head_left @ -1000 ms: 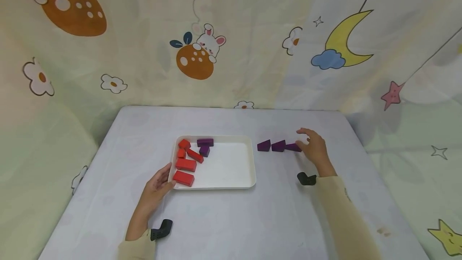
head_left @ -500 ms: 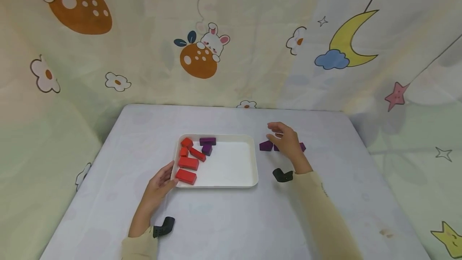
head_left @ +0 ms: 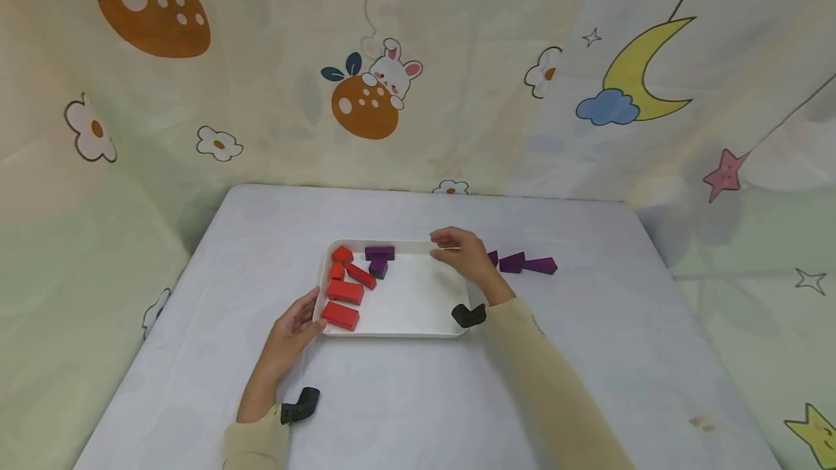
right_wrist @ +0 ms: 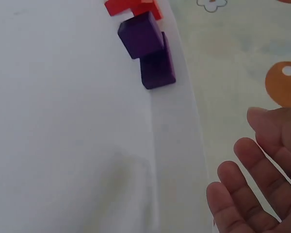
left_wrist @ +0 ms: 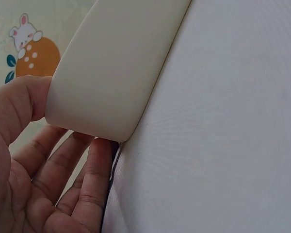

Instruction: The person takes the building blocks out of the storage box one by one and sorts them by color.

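Note:
In the head view my left hand holds the white tray at its front left corner. The left wrist view shows the thumb on the rim and the fingers against the tray's outside. My right hand hovers over the tray's right back part, its fingers extended and nothing seen between them in the right wrist view. Inside the tray lie several red blocks along the left side. Two purple blocks, an oblong one and a smaller one, lie beside them near the back wall.
Right of the tray, three purple blocks stand in a row: a wedge-like end one, a middle one, and one partly hidden by my right hand. A patterned cloth hangs behind the white table.
My right hand has moved left, from beside the far purple block, across the row, to above the tray. The left hand stays on the tray. The head view has shifted slightly.

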### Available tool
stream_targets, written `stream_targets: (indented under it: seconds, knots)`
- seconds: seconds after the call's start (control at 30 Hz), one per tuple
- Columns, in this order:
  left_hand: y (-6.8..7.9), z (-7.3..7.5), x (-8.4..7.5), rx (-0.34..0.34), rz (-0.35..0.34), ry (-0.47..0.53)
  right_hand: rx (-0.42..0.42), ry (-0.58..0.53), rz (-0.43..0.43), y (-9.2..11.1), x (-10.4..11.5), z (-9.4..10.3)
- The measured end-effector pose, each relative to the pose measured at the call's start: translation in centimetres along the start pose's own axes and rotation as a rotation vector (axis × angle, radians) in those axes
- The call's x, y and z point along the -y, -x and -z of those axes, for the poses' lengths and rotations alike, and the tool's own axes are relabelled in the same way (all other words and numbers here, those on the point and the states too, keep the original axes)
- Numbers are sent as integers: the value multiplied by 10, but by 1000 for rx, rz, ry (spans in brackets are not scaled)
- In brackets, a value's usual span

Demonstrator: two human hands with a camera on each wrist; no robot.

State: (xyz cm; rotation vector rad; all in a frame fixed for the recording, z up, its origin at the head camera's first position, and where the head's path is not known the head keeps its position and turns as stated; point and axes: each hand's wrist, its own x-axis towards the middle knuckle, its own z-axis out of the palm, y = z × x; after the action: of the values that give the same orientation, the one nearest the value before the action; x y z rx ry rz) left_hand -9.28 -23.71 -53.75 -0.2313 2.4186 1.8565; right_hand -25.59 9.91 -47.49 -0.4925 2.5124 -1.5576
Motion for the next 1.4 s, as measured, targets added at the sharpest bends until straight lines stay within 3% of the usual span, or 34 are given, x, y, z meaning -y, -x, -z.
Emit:
stream_targets:
  seconds: [0.43,0.67,0.87,1.1,1.4]
  knots:
    - [-1,0,1,-10,10,-8,160,-64,-45,-21,4,-54]
    - [-2,0,2,-13,6,-8,194,27,-73,-29,4,-77]
    - [-1,0,1,-17,7,-4,170,116,-69,-32,7,-90]
    - [-1,-1,1,-15,11,-6,168,113,-74,-26,11,-83]
    - [-1,0,0,-13,15,4,123,-46,-24,-7,6,-46]
